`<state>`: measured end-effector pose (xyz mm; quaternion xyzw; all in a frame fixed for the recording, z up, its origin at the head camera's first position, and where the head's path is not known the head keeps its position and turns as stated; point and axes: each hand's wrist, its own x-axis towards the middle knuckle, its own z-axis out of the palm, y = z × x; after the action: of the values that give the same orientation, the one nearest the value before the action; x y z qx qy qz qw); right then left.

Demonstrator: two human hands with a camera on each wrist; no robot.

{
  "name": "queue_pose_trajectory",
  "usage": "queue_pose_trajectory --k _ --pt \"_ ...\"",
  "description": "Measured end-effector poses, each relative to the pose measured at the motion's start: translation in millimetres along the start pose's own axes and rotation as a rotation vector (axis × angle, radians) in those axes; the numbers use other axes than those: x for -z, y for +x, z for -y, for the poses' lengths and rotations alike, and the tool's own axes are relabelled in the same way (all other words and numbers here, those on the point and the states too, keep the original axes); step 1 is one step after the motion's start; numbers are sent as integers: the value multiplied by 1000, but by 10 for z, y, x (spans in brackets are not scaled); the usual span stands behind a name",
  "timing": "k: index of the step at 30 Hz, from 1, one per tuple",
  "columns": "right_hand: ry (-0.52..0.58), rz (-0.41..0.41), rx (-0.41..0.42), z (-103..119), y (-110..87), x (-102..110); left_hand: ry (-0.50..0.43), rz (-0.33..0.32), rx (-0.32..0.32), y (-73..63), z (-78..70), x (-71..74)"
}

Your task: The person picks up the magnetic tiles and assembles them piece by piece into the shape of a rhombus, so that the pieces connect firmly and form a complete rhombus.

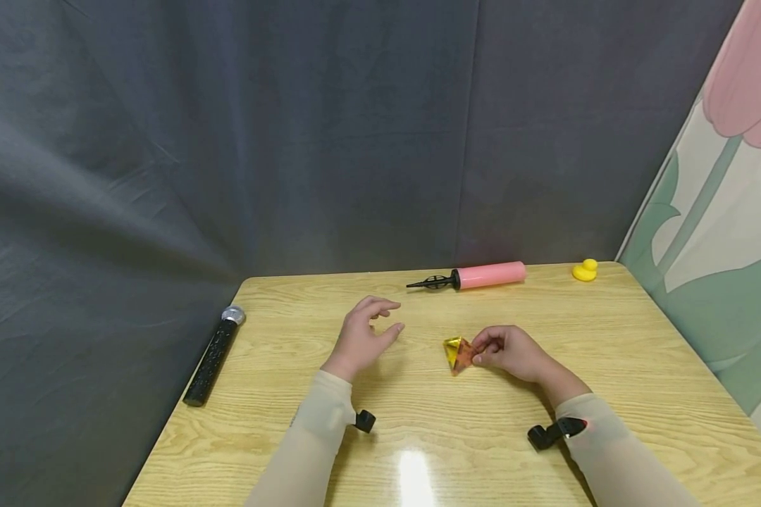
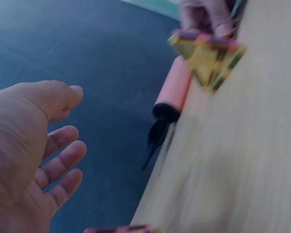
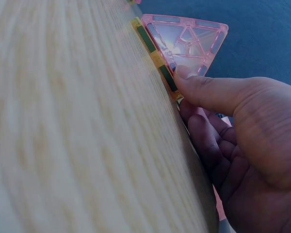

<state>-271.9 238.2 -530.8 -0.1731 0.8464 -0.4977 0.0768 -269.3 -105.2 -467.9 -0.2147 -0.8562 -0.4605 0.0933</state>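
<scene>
My right hand (image 1: 514, 352) pinches a pink see-through triangular magnetic tile (image 3: 186, 41) between thumb and fingers. A yellow triangular magnetic tile (image 1: 452, 351) meets it along an edge, low over the table; the right wrist view shows the yellow one edge-on beside the wood. From the left wrist view, the yellow tile's triangular face points downward below the right hand's fingers. My left hand (image 1: 361, 338) hovers left of the tiles with nothing in it, thumb and fingers apart and loosely bent.
At the back of the wooden table (image 1: 279, 394) lies a pink hand pump (image 1: 491, 275) with a black nozzle. A yellow rubber duck (image 1: 585, 270) sits at the back right corner, a black microphone (image 1: 212, 359) along the left edge. A dark curtain (image 1: 355, 141) hangs behind.
</scene>
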Motion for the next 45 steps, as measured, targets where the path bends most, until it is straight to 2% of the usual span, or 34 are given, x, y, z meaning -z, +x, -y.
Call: queue_pose_trajectory --k 3,8,14,22,29,32,36,45 --pt "-1 3 3 -7 3 0 -33 -24 25 7 61 149" --pt "-7 9 2 -12 7 4 0 -52 45 0 198 380" --pt "-7 12 -3 8 4 7 -16 -48 84 -32 392 552" --pt "-13 11 -11 5 5 10 -97 6 108 -75 648 629" --pt "-13 12 -8 -3 7 8 -119 108 186 -148 743 671" --pt "-10 16 -5 1 7 4 -130 142 195 -177 800 685" --pt "-3 17 -3 7 4 2 -158 161 200 -199 856 695" --pt "-5 13 -5 6 -2 9 -153 191 269 -225 934 670"
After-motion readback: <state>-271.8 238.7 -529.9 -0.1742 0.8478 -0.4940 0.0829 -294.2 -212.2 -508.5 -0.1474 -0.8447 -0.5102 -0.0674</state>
